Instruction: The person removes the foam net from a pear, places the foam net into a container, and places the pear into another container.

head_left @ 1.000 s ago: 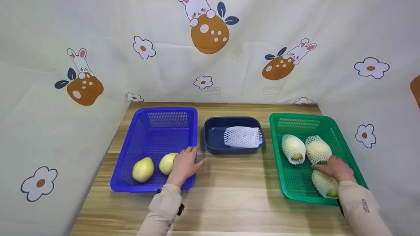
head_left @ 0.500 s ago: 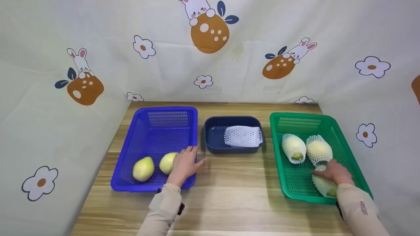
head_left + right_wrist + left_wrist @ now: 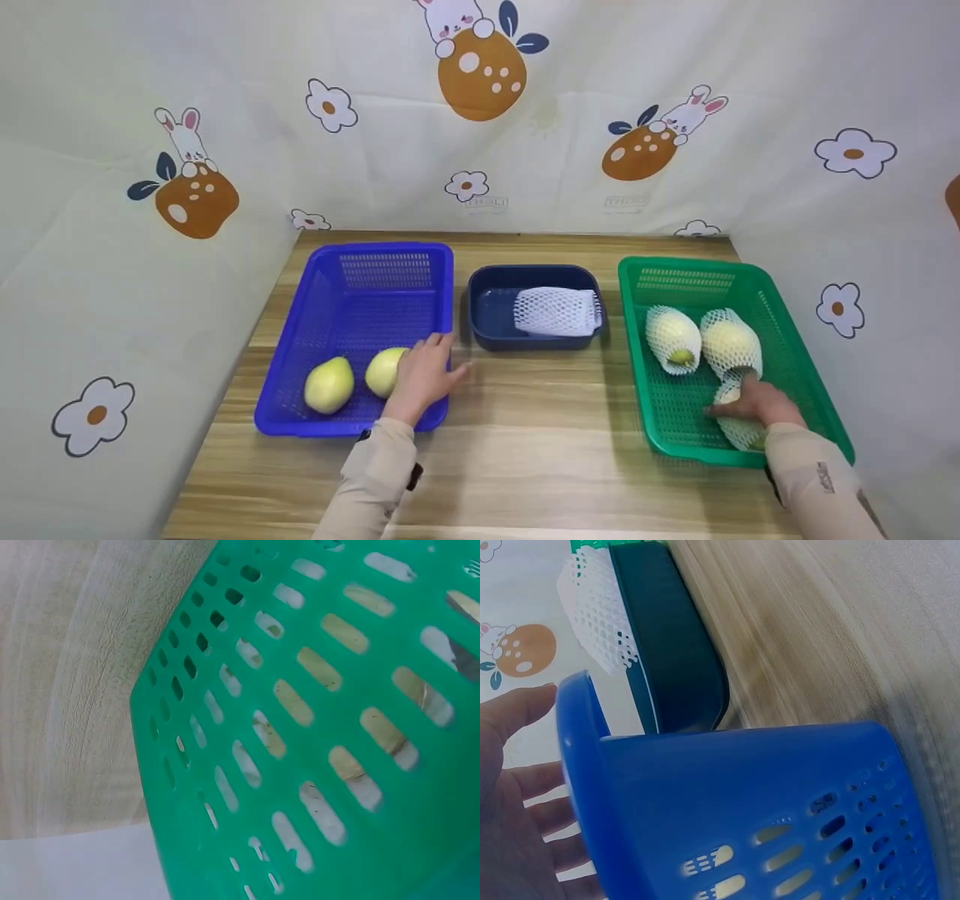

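Observation:
In the head view my left hand (image 3: 426, 375) lies over the right rim of the blue basket (image 3: 289, 330), fingers loosely extended and thumb apart. It is beside a smooth pale yellow-green fruit (image 3: 382, 373); a second bare fruit (image 3: 328, 386) lies to its left. Within the green basket (image 3: 637, 375), my right hand (image 3: 763, 403) grips the nearest net-wrapped fruit (image 3: 741, 433), thumb along its left side. Its fingertips are hidden. Two more fruits in white foam nets, one left (image 3: 673, 337) and one right (image 3: 729, 341), lie farther back. The right wrist view shows mostly the basket's slotted wall (image 3: 300, 727).
A dark blue tub (image 3: 491, 307) stands between the baskets, with white foam nets (image 3: 556, 311) lying in it against its right side. All stand on a wood-grain table (image 3: 525, 450). A patterned cloth (image 3: 570, 150) encloses the back and sides.
My right hand has moved slightly nearer and lower over the closest netted fruit, uncovering the net at its far end. The left hand has stayed in place.

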The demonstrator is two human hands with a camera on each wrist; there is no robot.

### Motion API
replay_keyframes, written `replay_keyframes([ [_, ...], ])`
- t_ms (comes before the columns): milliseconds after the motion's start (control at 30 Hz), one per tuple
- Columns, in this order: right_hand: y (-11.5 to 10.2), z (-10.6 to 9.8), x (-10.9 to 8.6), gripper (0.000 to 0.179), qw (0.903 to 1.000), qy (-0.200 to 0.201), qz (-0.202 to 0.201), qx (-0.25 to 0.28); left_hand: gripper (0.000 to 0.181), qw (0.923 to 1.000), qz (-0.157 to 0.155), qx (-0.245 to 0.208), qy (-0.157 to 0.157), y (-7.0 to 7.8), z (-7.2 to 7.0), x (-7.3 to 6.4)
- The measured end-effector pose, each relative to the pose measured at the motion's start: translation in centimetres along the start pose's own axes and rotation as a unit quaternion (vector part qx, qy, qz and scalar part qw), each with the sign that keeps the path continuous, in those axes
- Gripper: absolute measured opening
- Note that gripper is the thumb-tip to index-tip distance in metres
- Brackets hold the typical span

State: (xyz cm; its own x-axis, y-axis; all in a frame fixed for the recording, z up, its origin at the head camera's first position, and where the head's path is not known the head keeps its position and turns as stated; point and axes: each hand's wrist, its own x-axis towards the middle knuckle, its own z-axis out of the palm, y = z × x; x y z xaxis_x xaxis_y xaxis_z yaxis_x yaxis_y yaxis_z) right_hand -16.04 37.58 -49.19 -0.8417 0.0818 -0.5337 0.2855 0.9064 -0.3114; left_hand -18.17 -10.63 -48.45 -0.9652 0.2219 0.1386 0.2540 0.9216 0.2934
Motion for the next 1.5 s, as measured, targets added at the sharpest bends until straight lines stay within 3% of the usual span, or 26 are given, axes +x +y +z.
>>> replay_keyframes([
  [733,0.43,0.08,0.13,0.093,0.9999,-0.012,-0.01,-0.003,0.054,1.0,0.002,0.0,-0.002,-0.03,0.1,-0.05],
  [967,0.6,-0.05,0.38,0.084,0.9992,0.001,-0.029,-0.028,0.053,1.0,-0.001,0.0,0.003,-0.02,0.12,-0.07],
  [1500,0.46,-0.4,-0.03,0.088,0.9995,-0.005,-0.029,-0.012,0.052,1.0,-0.001,-0.005,-0.001,-0.22,0.2,0.04],
])
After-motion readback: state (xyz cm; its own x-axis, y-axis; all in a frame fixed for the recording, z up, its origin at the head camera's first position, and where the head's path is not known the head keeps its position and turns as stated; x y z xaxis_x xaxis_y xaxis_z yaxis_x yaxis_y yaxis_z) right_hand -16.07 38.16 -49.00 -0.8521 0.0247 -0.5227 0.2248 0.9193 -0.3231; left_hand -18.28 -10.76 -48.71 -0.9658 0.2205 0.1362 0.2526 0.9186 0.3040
